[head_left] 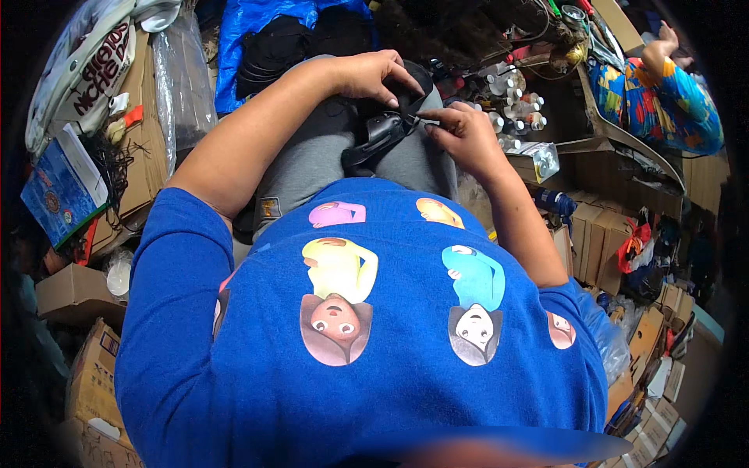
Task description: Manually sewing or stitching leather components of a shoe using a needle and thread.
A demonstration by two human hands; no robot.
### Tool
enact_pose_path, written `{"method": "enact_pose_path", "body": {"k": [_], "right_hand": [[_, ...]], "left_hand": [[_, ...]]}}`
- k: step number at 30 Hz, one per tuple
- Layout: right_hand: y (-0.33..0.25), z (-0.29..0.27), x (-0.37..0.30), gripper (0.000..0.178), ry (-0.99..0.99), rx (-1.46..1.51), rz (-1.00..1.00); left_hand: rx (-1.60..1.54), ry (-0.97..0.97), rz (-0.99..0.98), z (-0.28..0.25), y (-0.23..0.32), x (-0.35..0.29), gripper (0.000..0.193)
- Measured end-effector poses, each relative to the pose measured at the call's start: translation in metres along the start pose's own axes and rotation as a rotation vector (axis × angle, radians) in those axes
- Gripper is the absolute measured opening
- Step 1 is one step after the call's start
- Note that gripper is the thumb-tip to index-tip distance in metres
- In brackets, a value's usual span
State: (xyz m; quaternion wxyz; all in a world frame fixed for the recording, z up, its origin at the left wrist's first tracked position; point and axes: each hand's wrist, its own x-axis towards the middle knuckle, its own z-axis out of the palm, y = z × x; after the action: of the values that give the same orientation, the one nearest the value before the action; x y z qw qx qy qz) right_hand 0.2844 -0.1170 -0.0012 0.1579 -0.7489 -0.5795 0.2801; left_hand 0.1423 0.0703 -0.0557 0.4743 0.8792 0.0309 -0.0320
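On my lap, against grey trousers, lies a glossy black shoe-like item with straps; its exact kind I cannot make out. My left hand reaches over its far end, fingers curled down on the black material. From the right comes my right hand, with thumb and forefinger close together at the item's edge. Whatever small part the right fingertips pinch is too small to name. Part of the black item is hidden beneath the left fingers.
Ahead, dark rounded items sit on blue plastic sheeting. Small bottles crowd the right front, near an open cardboard box. Another person's colourful sleeve shows far right. Left are a blue booklet and cartons.
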Motion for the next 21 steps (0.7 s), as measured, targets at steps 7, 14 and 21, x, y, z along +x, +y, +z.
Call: {"method": "enact_pose_path", "body": {"k": [7, 14, 21], "right_hand": [[-0.016, 0.016, -0.007, 0.019, 0.174, -0.406, -0.204], [0.011, 0.017, 0.0, 0.02, 0.11, 0.079, -0.055], [-0.021, 0.007, 0.0, 0.017, 0.098, -0.36, -0.116]], "left_hand": [[0.004, 0.047, 0.019, 0.004, -0.003, 0.001, 0.052], [0.003, 0.05, -0.003, 0.003, 0.0, 0.0, 0.051], [-0.03, 0.08, 0.004, 0.006, -0.003, -0.001, 0.05]]}}
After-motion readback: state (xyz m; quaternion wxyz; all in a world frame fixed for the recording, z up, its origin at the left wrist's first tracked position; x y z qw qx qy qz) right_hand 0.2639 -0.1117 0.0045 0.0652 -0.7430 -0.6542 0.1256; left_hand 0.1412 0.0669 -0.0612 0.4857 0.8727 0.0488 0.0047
